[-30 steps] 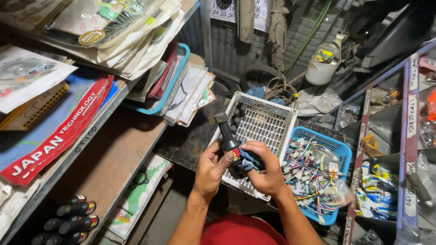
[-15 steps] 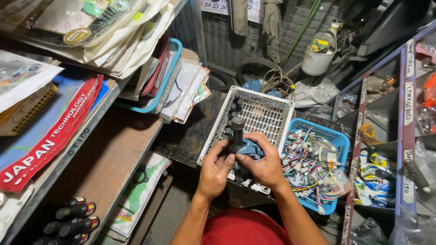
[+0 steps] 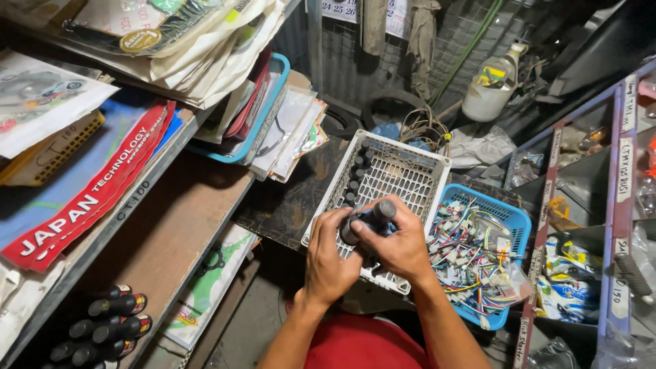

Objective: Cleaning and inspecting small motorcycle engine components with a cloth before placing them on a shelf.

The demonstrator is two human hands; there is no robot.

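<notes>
Holding the dark cylindrical part (image 3: 369, 217) with both hands, you keep it directly over the white slotted basket (image 3: 424, 171), so anything dropped lands inside. Your left hand (image 3: 331, 256) is wrapped around its lower end; your right hand (image 3: 400, 246) is closed over the upper body, leaving the round tip exposed. Just right of the white basket sits a blue basket (image 3: 509, 222) of coloured wire connectors. A red banner with white lettering (image 3: 89, 198) hangs along the left shelf edge; white label strips (image 3: 623, 171) run down the right rack.
</notes>
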